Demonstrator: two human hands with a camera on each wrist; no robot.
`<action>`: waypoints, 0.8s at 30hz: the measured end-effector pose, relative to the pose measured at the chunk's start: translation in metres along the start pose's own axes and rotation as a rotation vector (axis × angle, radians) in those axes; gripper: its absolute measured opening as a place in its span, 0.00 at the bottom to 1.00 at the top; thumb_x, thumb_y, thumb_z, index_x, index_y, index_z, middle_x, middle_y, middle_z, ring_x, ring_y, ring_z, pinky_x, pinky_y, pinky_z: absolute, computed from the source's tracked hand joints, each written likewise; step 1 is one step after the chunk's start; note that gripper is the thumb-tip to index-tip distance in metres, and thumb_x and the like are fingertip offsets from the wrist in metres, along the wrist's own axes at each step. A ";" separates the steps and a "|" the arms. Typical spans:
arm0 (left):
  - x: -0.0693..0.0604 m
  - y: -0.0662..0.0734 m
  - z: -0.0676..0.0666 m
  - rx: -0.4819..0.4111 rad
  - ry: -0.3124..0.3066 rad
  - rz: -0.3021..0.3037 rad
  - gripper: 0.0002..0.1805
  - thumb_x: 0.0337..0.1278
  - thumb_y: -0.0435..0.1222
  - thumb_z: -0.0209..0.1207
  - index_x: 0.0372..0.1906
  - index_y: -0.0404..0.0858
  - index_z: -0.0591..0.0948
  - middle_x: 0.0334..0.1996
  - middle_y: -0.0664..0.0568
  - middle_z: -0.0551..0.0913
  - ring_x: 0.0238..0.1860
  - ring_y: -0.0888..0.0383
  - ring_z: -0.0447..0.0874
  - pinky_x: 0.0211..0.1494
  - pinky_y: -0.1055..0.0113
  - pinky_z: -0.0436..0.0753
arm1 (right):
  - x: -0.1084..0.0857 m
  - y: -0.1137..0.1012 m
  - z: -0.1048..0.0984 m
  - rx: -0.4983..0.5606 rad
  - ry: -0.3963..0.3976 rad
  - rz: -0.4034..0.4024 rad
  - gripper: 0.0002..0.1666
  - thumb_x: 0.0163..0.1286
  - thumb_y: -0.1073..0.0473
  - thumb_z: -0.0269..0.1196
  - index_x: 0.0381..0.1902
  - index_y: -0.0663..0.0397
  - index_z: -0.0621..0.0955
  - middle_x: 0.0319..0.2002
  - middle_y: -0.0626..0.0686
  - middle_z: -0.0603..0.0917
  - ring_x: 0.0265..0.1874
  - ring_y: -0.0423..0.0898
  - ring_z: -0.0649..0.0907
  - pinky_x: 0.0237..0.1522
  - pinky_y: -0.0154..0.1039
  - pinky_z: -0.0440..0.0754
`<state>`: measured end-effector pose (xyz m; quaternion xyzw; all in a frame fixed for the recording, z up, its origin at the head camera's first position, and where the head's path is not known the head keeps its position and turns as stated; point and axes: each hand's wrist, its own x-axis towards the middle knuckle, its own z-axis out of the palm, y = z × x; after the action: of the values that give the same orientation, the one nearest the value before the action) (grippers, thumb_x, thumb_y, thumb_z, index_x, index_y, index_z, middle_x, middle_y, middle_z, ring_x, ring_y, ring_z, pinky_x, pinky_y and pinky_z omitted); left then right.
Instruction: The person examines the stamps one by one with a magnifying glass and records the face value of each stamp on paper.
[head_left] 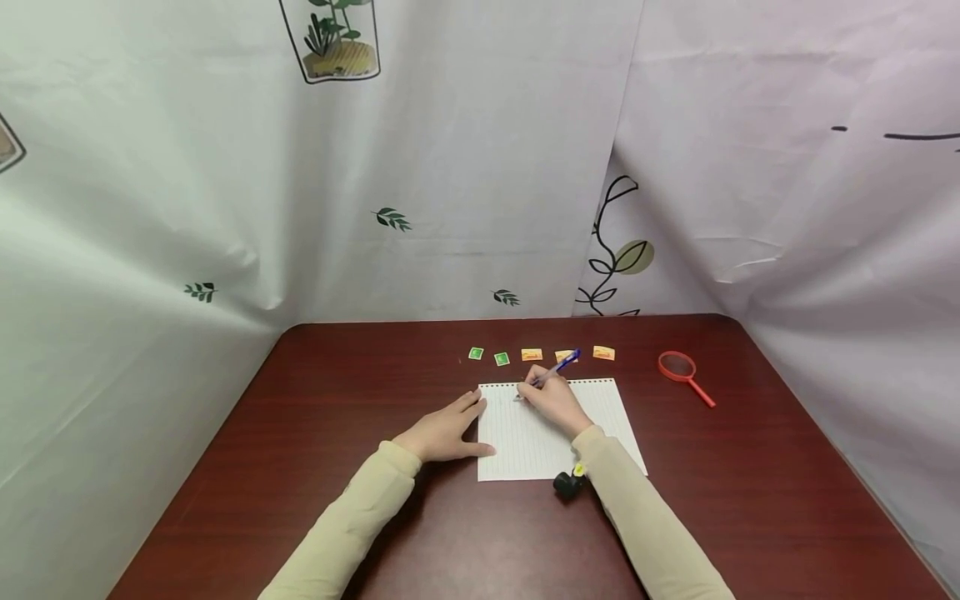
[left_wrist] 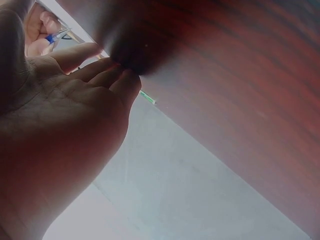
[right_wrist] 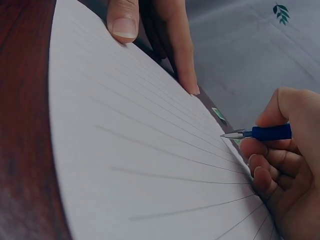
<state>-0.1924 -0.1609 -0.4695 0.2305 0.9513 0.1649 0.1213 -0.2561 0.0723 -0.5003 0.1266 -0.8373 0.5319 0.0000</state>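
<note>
While the left hand (head_left: 447, 432) lies with fingers extended over the left edge of a lined sheet (head_left: 536, 442), the right hand (head_left: 553, 400) pinches a blue pen (head_left: 570, 359), its nib close to the sheet's far edge. The sheet rests on a reddish-brown worktop (head_left: 487, 542), nearer the far edge than the near one. For clean strokes, light pressure from the left hand should be enough to stop the sheet skating, and a loose grip with short, controlled movements seems best. The pen runs between the right thumb and forefinger: its point juts out past them, and the barrel slants up to the right. Whether the nib touches the sheet is hard to tell. The left fingers clasp nothing; a fingertip meets the sheet's far left corner, the thumb lower down its left edge. Beyond, green cards (head_left: 502, 359) and orange cards (head_left: 532, 354) line the worktop's far edge, and a red magnifying glass (head_left: 687, 378) lies near its far right corner.
</note>
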 end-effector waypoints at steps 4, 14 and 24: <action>0.001 -0.001 0.001 0.009 -0.002 0.001 0.51 0.60 0.62 0.63 0.78 0.37 0.61 0.79 0.43 0.55 0.78 0.48 0.53 0.70 0.50 0.70 | -0.001 -0.002 -0.001 -0.007 0.006 -0.009 0.10 0.66 0.58 0.63 0.25 0.50 0.77 0.20 0.47 0.78 0.22 0.43 0.70 0.31 0.38 0.68; 0.001 0.000 0.001 0.021 0.000 0.007 0.51 0.60 0.62 0.63 0.78 0.36 0.61 0.79 0.44 0.55 0.78 0.49 0.53 0.71 0.51 0.69 | -0.002 -0.001 -0.003 -0.023 0.030 0.002 0.09 0.67 0.58 0.63 0.26 0.50 0.77 0.21 0.47 0.80 0.22 0.43 0.70 0.30 0.38 0.67; 0.001 0.000 0.001 0.019 0.000 0.019 0.50 0.60 0.61 0.63 0.78 0.36 0.62 0.79 0.43 0.56 0.78 0.48 0.54 0.70 0.50 0.70 | -0.002 -0.001 -0.001 -0.006 0.019 -0.011 0.09 0.67 0.58 0.64 0.27 0.49 0.77 0.21 0.47 0.79 0.22 0.42 0.70 0.30 0.38 0.68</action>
<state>-0.1926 -0.1605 -0.4705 0.2405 0.9506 0.1568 0.1176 -0.2540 0.0730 -0.4995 0.1260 -0.8381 0.5307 0.0111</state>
